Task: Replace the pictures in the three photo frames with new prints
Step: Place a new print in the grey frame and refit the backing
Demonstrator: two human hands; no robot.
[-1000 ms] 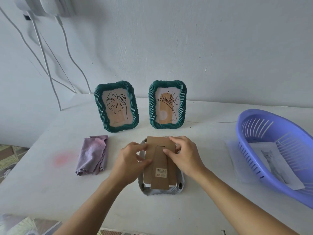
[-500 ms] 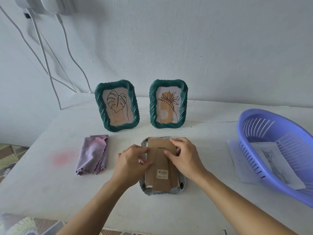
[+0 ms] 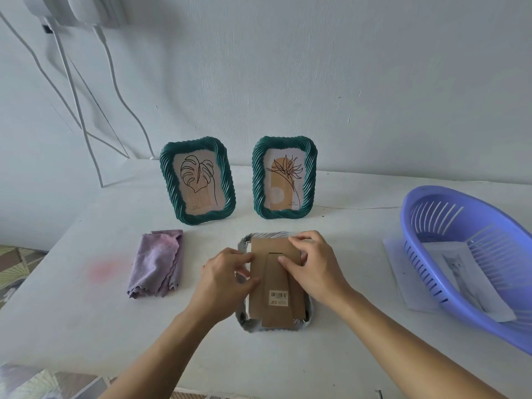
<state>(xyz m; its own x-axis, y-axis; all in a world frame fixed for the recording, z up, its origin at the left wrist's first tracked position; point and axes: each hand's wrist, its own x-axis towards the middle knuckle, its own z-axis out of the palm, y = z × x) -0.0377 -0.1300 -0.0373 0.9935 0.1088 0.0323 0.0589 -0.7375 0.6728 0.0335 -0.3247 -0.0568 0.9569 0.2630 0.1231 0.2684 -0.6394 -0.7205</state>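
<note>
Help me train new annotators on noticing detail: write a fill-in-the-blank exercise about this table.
1. The third frame lies face ____, left hand and right hand on its cardboard back.
2. The folded cloth lies ____ of it.
3. The cat print lies inside the ____.
Missing: down; left; basket.

The leaf frame (image 3: 197,181) and flower frame (image 3: 284,177) stand upright; third frame (image 3: 273,283) lies face-down.

Colours on the white surface (image 3: 86,326)

The left frame (image 3: 167,180) and right frame (image 3: 257,180) are dark green with a twisted rope pattern. The leaf print (image 3: 198,182) and flower print (image 3: 283,180) are black lines on tan. The cardboard back (image 3: 276,280) is brown, its barcode label (image 3: 278,298) white. The cloth (image 3: 157,263) is lilac, the slotted basket (image 3: 426,263) violet-blue, and the stain (image 3: 105,270) pink.
</note>
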